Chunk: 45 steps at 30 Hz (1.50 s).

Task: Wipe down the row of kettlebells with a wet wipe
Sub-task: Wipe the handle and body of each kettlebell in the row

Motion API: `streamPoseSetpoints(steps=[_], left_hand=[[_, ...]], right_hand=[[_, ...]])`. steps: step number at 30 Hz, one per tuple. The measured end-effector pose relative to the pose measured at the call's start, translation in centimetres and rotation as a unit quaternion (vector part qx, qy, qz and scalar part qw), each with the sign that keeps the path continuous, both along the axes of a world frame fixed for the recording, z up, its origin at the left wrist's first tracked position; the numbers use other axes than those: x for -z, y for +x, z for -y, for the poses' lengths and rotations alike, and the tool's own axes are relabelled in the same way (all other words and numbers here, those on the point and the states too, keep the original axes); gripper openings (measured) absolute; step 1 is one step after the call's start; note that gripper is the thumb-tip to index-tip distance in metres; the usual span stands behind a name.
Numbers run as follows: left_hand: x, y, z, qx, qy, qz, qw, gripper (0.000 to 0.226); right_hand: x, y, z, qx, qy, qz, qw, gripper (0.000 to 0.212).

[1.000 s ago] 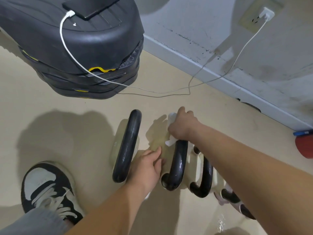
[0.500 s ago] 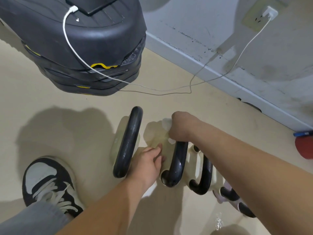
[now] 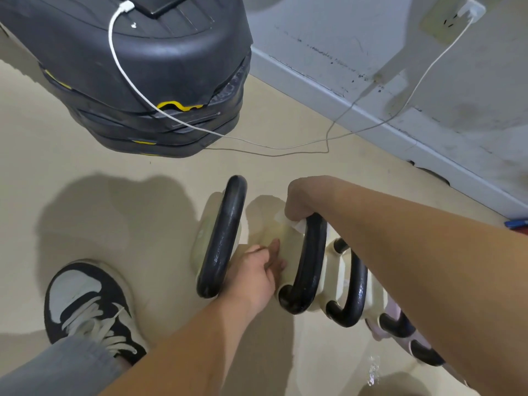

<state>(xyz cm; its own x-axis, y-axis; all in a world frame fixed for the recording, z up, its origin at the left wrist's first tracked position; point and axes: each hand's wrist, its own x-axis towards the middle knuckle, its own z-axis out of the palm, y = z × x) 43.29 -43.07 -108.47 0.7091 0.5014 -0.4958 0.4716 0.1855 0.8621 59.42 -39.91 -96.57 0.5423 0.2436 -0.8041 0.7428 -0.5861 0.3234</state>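
Kettlebells: a row of cream-bodied weights with black handles stands on the beige floor (image 3: pixel 85 172), running from the middle of the view toward the lower right; the first kettlebell (image 3: pixel 221 238) stands a little apart from the second kettlebell (image 3: pixel 307 261), and the rest sit close behind it.
Wet wipe (image 3: pixel 297 224): a white scrap pinched against the far end of the second kettlebell's handle, showing just below the right fingers.
Right hand (image 3: pixel 300 201): fingers curled shut around the wipe and the handle top.
Left hand (image 3: pixel 257 272): between the first two kettlebells, fingers loosely apart, tips touching the second one's cream body.
Black stepper (image 3: pixel 148 67): stacked platform behind, carrying a phone (image 3: pixel 160 4) with a white cable (image 3: pixel 123 58) plugged in.
Shoe (image 3: pixel 85 304): black and white, left of the row.
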Motion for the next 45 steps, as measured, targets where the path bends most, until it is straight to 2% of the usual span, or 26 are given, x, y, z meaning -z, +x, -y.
streamPoseSetpoints(steps=[3,4,6,8,9,10,13,15,17,18,19,20,22,24,26,27,28,30,31,32,34,35,36,38,41,45], left_hand=[[0.2,0.3,0.4,-0.02,-0.112,-0.007,0.993,0.033],[0.2,0.3,0.4,-0.032,-0.139,-0.017,0.99,0.034],[0.2,0.3,0.4,-0.054,-0.186,-0.01,0.981,0.036],[-0.6,0.7,0.2,-0.105,-0.212,-0.014,0.972,0.031],[-0.9,0.7,0.2,-0.107,-0.234,-0.01,0.966,0.028],[-1.1,0.7,0.1,-0.112,-0.26,0.004,0.959,0.024],[-1.1,0.8,-0.1,-0.168,-0.412,0.054,0.894,0.021],[0.0,0.2,0.1,-0.144,-0.399,0.027,0.905,0.024],[0.9,-0.8,0.4,-0.095,-0.303,-0.016,0.948,0.02],[0.9,-1.3,0.8,-0.051,-0.209,-0.047,0.975,0.023],[0.4,-1.6,1.2,-0.014,-0.128,-0.072,0.989,0.025],[0.4,-1.7,1.9,-0.01,-0.112,-0.073,0.991,0.028],[0.4,-1.7,2.2,-0.057,-0.205,-0.04,0.976,0.038],[0.3,-1.7,1.8,-0.079,-0.308,-0.015,0.948,0.037],[0.7,-1.1,1.6,-0.124,-0.379,-0.006,0.917,0.035],[0.8,-1.1,1.7,-0.131,-0.382,0.003,0.915,0.037],[0.8,-1.1,1.8,-0.122,-0.35,0.008,0.929,0.038],[1.4,-1.3,2.0,-0.141,-0.375,-0.011,0.916,0.038],[1.0,-1.1,1.5,-0.153,-0.349,-0.045,0.924,0.047],[0.7,-0.9,1.6,-0.122,-0.285,-0.062,0.949,0.057],[0.9,-1.2,1.7,-0.117,-0.285,-0.074,0.948,0.063],[0.7,-1.2,2.0,-0.112,-0.324,-0.064,0.937,0.06],[0.4,-1.3,2.2,-0.06,-0.321,-0.04,0.944,0.054],[1.1,-1.3,2.2,-0.119,-0.381,-0.02,0.917,0.052],[1.3,-2.4,2.0,-0.111,-0.323,-0.053,0.938,0.046],[1.5,-3.4,2.1,-0.114,-0.347,-0.082,0.927,0.038]], right_hand=[[0.2,-0.3,1.6,0.099,0.094,0.018,0.99,0.012],[0.1,-0.6,2.4,0.155,0.152,0.032,0.976,0.014],[0.1,-2.0,4.0,0.274,0.273,0.052,0.921,0.009],[0.7,-4.5,5.7,0.35,0.371,0.062,0.858,0.062],[1.5,-5.9,6.7,0.368,0.412,0.059,0.831,0.08],[1.7,-7.5,7.6,0.38,0.453,0.061,0.804,0.088],[2.7,-11.3,10.2,0.399,0.541,0.067,0.737,0.086],[3.3,-13.7,11.7,0.385,0.557,0.074,0.732,0.086],[4.0,-16.2,12.8,0.368,0.579,0.07,0.724,0.086],[4.2,-17.3,13.2,0.367,0.581,0.064,0.723,0.087],[4.6,-18.1,13.6,0.367,0.578,0.06,0.727,0.089],[4.9,-18.6,13.9,0.364,0.569,0.061,0.735,0.091],[5.3,-18.7,14.3,0.363,0.559,0.066,0.743,0.091],[4.8,-17.7,14.0,0.355,0.585,0.062,0.727,0.08],[3.7,-15.5,13.0,0.365,0.59,0.066,0.717,0.05],[3.1,-14.0,12.2,0.386,0.571,0.064,0.721,0.033],[2.5,-12.4,11.3,0.417,0.547,0.056,0.724,0.024],[1.5,-9.7,9.8,0.487,0.491,0.03,0.721,0.024],[1.2,-9.1,9.5,0.512,0.478,0.021,0.714,0.026],[1.2,-9.0,9.4,0.521,0.481,0.02,0.705,0.026],[1.5,-10.1,9.9,0.51,0.511,0.034,0.691,0.023],[1.8,-11.0,10.2,0.499,0.532,0.046,0.682,0.022],[2.2,-11.9,10.6,0.488,0.552,0.06,0.673,0.022],[3.4,-13.6,11.5,0.455,0.584,0.086,0.666,0.025],[5.3,-15.8,12.7,0.4,0.62,0.115,0.666,0.043],[6.3,-16.4,12.9,0.402,0.633,0.134,0.648,0.05]])
